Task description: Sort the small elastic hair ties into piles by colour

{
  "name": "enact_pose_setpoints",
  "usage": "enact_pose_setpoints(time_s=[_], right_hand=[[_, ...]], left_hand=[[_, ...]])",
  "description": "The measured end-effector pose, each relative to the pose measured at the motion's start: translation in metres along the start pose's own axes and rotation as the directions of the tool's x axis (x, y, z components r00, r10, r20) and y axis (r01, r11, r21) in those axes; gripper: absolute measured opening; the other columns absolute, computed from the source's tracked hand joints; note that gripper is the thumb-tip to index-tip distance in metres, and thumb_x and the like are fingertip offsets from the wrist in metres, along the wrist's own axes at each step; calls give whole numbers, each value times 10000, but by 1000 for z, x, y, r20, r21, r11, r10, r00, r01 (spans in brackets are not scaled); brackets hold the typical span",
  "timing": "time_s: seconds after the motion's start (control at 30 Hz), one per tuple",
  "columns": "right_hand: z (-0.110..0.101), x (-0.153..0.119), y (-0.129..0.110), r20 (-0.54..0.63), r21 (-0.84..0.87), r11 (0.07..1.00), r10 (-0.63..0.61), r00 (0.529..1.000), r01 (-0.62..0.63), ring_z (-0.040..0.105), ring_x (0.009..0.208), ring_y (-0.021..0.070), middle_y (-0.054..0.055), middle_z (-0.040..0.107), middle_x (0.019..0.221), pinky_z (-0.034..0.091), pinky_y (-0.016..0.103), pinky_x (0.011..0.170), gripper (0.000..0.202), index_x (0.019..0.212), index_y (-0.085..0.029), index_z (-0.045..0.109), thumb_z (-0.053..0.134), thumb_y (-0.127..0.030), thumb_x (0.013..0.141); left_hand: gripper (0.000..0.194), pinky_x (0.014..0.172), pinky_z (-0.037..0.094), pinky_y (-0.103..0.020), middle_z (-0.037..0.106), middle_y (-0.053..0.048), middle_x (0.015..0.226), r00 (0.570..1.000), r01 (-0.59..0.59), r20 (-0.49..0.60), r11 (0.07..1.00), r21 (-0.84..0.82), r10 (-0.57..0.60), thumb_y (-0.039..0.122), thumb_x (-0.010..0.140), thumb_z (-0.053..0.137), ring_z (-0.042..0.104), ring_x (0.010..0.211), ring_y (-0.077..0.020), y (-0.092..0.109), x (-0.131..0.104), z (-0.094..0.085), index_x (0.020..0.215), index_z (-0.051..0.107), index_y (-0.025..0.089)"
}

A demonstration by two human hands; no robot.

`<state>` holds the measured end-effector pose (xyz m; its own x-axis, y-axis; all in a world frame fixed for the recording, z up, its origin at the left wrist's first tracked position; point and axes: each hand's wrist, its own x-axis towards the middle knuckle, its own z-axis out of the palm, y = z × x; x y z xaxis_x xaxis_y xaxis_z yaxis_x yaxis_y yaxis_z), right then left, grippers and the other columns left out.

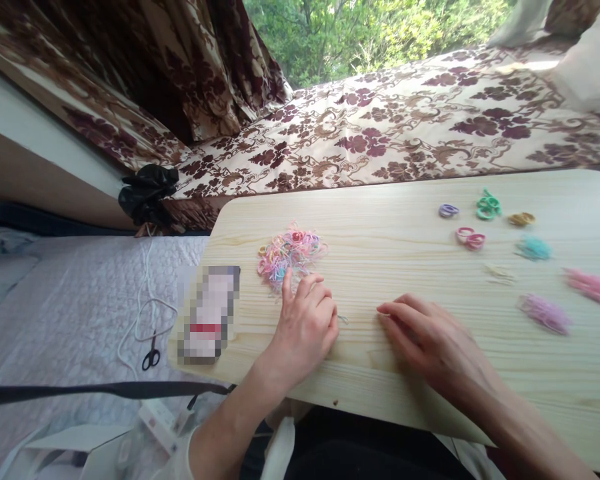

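In the head view, leans over the desk (380, 200) with both hands low. Reaches with the left hand (307, 323) to the near side of a tangled pile of mixed-colour elastic bands (307, 243), towards the desk's left edge: index finger stretched out to the bands, other fingers loosely bent, hand partly open, with no firm grip visible. Has a pale loose band (343, 319) just beside that hand, towards the right hand (437, 337). Keeps the right thumb and index tips nearly together above the wood; cannot tell for certain about anything pinched there.

Towards the right end, see separate small groups: purple (449, 211), green (488, 208) and mustard bands (521, 219) near the far edge, then crimson-pink (471, 238), turquoise (535, 248), cream (501, 274), pink (593, 287) and lilac bands (545, 313).

Could probably drag out several bands at once by hooking the tangle with the index finger. Might sweep the loose band off the near edge with the left palm, or mix the lilac and cream groups by brushing across with the right forearm.
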<state>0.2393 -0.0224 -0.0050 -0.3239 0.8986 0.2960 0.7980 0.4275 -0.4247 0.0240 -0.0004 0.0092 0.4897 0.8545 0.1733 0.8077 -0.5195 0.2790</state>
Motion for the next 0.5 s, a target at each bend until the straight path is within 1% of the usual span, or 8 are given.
enact_pose_setpoints(time_s=[0.2,0.3,0.5], right_hand=[[3,-4,-6,10,162,986,33,999,-34,655,772,135,28,686,907,499,246,671,206,985,-224,662,459,-251,974],[7,-4,-7,21,180,982,48,999,-51,657,765,138,32,689,919,505,249,656,202,1011,-231,666,471,-255,966],[6,-1,-8,-16,185,982,47,999,-43,658,751,137,33,687,902,505,245,636,181,1004,-223,671,500,-231,944]], left_hand=[[127,1189,191,-603,681,-26,976,998,9,-59,996,-83,-14,94,886,549,537,1234,-246,11,0,3,809,582,190],[118,1189,185,-597,677,-21,976,998,-1,-67,994,-106,-6,94,884,557,533,1239,-243,15,1,2,819,580,190],[124,1189,195,-585,675,-12,956,997,-23,-78,988,-150,11,98,889,544,537,1235,-235,21,4,-1,825,585,196]])
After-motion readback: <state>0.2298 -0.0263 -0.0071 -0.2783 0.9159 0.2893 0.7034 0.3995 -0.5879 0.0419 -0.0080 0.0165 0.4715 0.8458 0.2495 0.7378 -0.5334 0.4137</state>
